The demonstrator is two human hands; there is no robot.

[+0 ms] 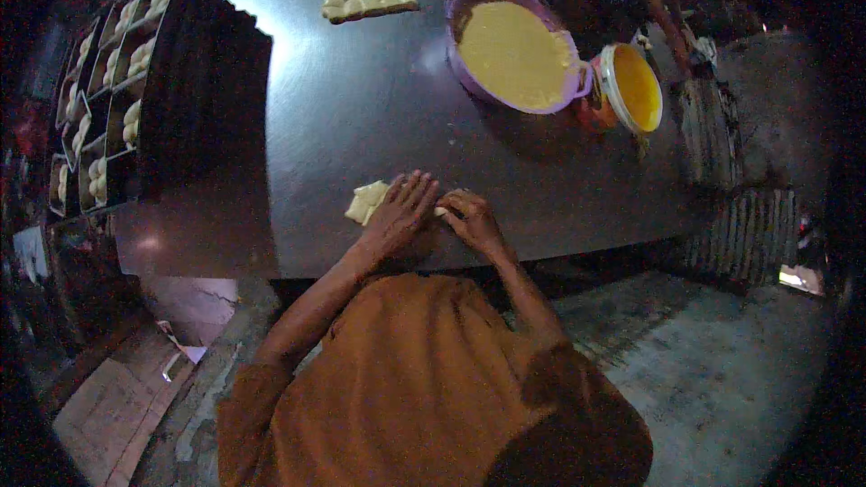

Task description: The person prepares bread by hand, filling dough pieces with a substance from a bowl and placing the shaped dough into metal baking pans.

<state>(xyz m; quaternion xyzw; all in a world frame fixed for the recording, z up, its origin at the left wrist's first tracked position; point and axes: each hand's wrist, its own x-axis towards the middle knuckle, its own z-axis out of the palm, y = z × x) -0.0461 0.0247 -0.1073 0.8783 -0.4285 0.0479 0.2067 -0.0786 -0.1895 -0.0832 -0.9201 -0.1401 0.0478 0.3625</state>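
You seemed mid-shaping, your left hand (397, 219) flat, unclenched, over pale dough (363, 204) near the tabletop's (559, 194) front edge, your right hand (474, 224) apparently pinching a dough end (440, 211), which called for even pressure.

We wear a loose, rust-brown shirt (406, 379), softly creased down the front, its wide sleeves (577, 415) ending near the elbows; below them our forearms (316, 308), left hand (401, 212) and right hand (475, 224) are bare.
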